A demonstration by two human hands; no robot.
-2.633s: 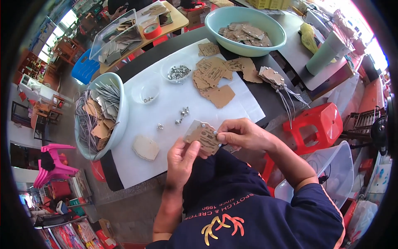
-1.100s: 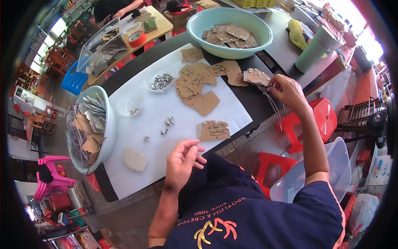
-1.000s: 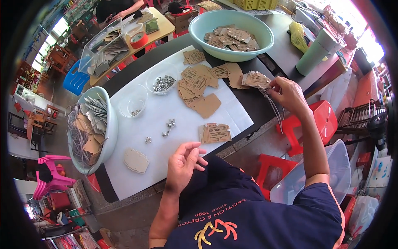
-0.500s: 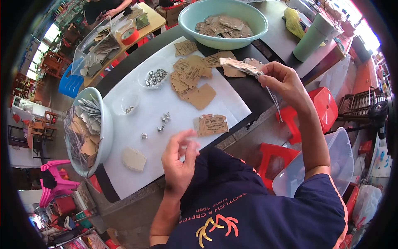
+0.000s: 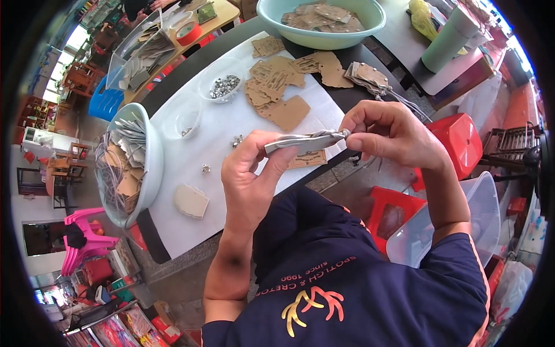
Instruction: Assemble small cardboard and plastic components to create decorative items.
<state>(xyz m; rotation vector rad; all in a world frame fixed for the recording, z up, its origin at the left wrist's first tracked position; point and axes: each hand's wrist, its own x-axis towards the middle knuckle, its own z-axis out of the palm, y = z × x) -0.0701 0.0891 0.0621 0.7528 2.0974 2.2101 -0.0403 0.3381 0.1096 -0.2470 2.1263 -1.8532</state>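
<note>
My left hand (image 5: 251, 176) grips a flat card tag (image 5: 300, 141), thumb below and fingers above, and the tag shows nearly edge-on with its pale side toward me. At its right end, my right hand (image 5: 384, 133) pinches grey cord (image 5: 341, 134) between thumb and fingertips. Thin cord ends hang under the right hand. Partly hidden below the held tag, a brown printed card (image 5: 309, 159) lies on the white sheet (image 5: 222, 150). Just beyond my right hand is a bundle of brown tags (image 5: 370, 75) with grey cords trailing right.
Brown cards (image 5: 289, 113) are piled farther back. Small metal pieces (image 5: 225, 87) fill a clear dish. At left, a pale basin (image 5: 151, 168) holds cards and cords; another basin (image 5: 370, 40) holds tags. One pale card (image 5: 191, 201) lies near left. Red stools (image 5: 457, 144) stand right.
My right hand has come nearer and left from the far right tags. My left hand, empty before, has risen to the right and now grips the tag. Both hands have come together.
</note>
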